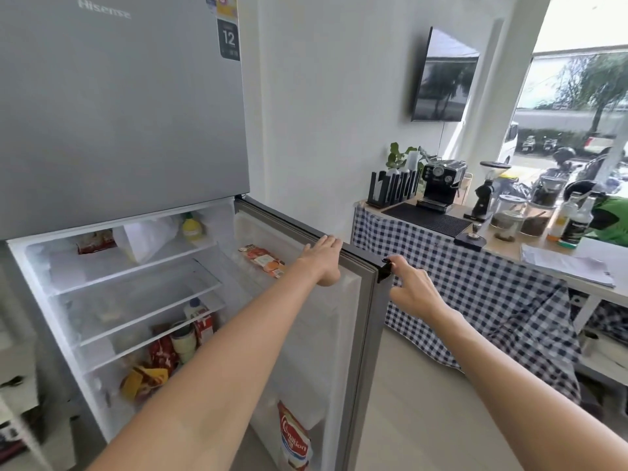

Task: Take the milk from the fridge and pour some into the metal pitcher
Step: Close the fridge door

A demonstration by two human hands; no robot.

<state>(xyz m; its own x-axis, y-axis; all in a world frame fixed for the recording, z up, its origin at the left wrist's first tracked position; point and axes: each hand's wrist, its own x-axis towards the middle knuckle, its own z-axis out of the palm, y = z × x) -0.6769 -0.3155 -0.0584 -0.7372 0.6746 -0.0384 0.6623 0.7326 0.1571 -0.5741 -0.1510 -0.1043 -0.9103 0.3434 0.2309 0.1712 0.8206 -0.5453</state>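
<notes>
The grey fridge [119, 113] has its lower door [363, 334] swung open to the right. My left hand [323, 258] grips the door's top edge, fingers over the rim and thumb underneath. My right hand [409, 287] is curled on the door's outer top corner. Inside, on the lower glass shelf, stands a red and white carton with a blue cap [203, 321], which looks like the milk; neither hand touches it. A red Carnation pouch [295, 436] sits in the bottom door bin. No metal pitcher can be made out.
Red and yellow snack bags [149, 372] and a can [183, 341] crowd the lower shelf beside the carton. To the right, a counter with a checked cloth [441, 266] carries an espresso machine [440, 181], a grinder [486, 192], jars and bottles. Pale floor lies between the fridge and the counter.
</notes>
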